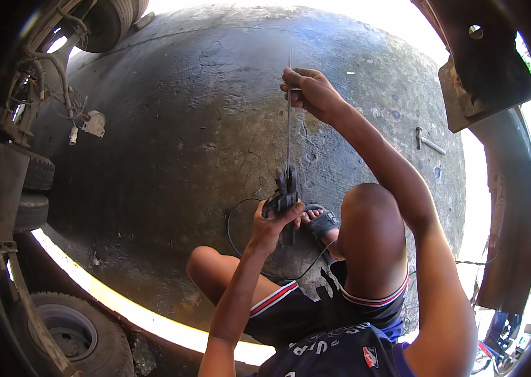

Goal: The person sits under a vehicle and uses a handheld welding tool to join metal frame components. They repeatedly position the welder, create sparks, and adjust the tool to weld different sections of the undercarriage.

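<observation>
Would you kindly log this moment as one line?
left hand: grips black tool | right hand: pinches thin rod | rod: near end at tool | hammer-like tool: on floor

Two bare hands, one left hand [271, 225] and one right hand [313, 93], figure in a scene with one thin rod [289, 135], one black tool [286, 196], one hammer [432, 145] and one sandal [323, 224]. Two knees [371, 204], one shirt [341, 357] and one pair of shorts [290, 317] show. At least four tires [111, 352] and one or more dark cables [313, 266] appear, their full tally unclear.
</observation>
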Demonstrator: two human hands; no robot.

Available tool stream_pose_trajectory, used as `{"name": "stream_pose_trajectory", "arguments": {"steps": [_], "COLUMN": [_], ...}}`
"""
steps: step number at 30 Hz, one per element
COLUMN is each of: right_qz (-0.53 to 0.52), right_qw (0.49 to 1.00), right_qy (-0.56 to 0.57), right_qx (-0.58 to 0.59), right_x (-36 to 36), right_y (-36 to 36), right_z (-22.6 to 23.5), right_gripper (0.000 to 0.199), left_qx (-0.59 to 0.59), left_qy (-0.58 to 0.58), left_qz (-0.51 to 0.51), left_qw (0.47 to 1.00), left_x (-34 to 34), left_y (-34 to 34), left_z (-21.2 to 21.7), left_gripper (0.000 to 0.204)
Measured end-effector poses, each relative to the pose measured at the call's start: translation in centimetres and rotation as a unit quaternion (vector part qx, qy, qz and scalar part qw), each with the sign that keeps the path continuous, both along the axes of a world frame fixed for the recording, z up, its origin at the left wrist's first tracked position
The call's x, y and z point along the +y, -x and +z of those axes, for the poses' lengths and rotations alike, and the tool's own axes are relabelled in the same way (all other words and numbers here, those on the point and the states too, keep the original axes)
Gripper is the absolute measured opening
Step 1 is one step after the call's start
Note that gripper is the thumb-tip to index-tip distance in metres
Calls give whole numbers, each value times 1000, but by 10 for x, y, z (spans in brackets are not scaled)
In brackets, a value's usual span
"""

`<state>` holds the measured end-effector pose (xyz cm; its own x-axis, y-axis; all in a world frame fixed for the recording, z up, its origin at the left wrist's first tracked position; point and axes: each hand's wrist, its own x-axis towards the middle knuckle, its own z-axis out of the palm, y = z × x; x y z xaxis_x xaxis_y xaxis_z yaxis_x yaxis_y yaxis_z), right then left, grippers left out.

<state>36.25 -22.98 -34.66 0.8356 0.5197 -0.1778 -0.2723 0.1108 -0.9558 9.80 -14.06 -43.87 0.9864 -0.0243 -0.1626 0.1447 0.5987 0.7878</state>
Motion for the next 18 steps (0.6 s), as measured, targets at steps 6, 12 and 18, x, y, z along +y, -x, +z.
{"name": "stream_pose_trajectory", "arguments": {"steps": [6,12,18], "right_qz": [34,62,90], "right_qw": [999,997,991], "right_qy": [15,44,96], "right_qx": [33,9,6], "right_x": [4,5,15], "right_y": [-1,-3,-5], "right_z": [-10,-11,-18], "right_gripper": [31,30,29], "left_qx": [-1,-1,-26], "left_qy": [19,15,13], "left_qz": [-5,-25,-29], "left_qw": [1000,1000,999], "left_x": [0,0,3], "left_y": [1,0,-3], "left_z": [-2,-1,-4], "left_gripper": [19,18,18]}}
